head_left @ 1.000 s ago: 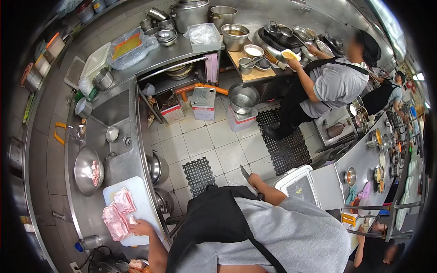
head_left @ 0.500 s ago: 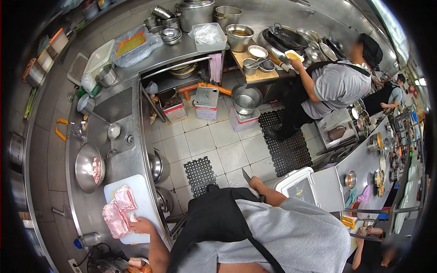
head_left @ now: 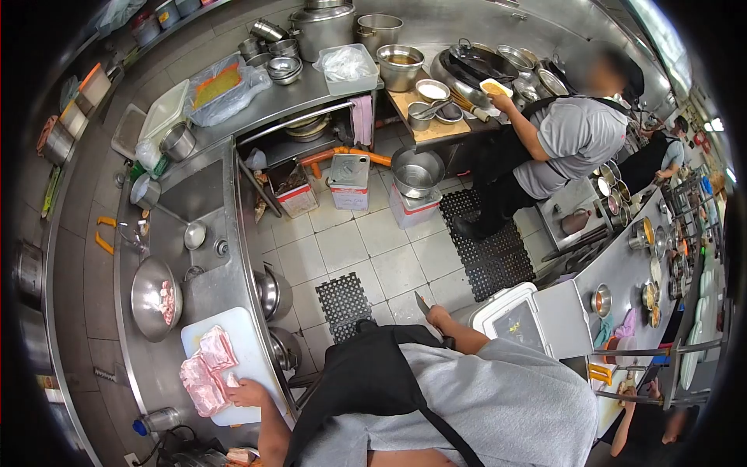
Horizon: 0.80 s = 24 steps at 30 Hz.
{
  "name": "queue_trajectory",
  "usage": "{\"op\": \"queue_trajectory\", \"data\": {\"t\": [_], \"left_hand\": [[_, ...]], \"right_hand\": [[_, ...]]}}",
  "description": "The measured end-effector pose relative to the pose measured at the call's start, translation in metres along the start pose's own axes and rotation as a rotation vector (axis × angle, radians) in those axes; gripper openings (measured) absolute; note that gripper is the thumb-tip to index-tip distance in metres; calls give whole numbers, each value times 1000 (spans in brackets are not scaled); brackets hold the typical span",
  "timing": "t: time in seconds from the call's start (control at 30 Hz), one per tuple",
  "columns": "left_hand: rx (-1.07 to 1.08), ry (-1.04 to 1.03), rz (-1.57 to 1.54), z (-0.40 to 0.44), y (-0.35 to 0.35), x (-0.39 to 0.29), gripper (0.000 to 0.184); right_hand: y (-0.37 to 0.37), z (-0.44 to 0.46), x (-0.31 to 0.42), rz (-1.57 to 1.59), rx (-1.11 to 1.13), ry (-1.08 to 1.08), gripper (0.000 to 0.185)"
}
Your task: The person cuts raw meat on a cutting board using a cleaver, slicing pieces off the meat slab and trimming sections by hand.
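Note:
My left hand is at the right edge of large raw pork slabs. Its fingers are closed on a small pale piece of pork. Beneath the meat lies a white cutting board on the steel counter. Away from the board, my right hand grips a knife, its blade pointing up and left over the floor. A large steel bowl with small meat pieces in it stands beyond the board.
The sink lies past the board. A white bin stands near my right arm. Another person works at the stove side, holding a small dish. Black mats cover parts of the tiled floor.
The view has shifted slightly. The knife blade has turned so that more of its flat side shows. My left hand stays at the meat.

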State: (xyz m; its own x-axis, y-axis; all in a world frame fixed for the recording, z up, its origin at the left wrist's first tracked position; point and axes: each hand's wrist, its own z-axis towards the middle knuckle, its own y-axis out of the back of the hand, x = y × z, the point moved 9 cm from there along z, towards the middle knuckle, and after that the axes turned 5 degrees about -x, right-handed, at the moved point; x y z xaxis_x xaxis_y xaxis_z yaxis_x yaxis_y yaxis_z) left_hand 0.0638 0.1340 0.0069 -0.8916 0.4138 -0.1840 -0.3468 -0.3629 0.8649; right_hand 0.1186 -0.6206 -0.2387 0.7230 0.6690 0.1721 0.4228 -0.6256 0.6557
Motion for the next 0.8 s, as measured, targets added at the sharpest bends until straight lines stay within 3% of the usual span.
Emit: {"op": "queue_trajectory", "data": {"t": [0.27, 0.37, 0.5, 0.6, 0.63, 0.73, 0.8], "left_hand": [[8, -11, 15, 2, -4, 0, 49], [9, 2, 44, 2, -8, 3, 50], [18, -3, 57, 0, -11, 5, 51], [-39, -50, 26, 1, -9, 4, 52], [-33, -39, 10, 3, -13, -3, 52], [-4, -19, -6, 4, -23, 10, 52], [11, -13, -46, 11, -34, 25, 53]], "right_hand": [[-2, 2, -5, -45, -56, 14, 28], [-4, -2, -6, 17, 29, -39, 29], [-3, 15, -5, -16, -164, 68, 29], [-2, 3, -1, 92, -4, -43, 40], [4, 1, 5, 60, -70, -7, 45], [14, -23, 7, 142, -174, -11, 25], [15, -46, 8, 171, -83, -89, 34]]}}
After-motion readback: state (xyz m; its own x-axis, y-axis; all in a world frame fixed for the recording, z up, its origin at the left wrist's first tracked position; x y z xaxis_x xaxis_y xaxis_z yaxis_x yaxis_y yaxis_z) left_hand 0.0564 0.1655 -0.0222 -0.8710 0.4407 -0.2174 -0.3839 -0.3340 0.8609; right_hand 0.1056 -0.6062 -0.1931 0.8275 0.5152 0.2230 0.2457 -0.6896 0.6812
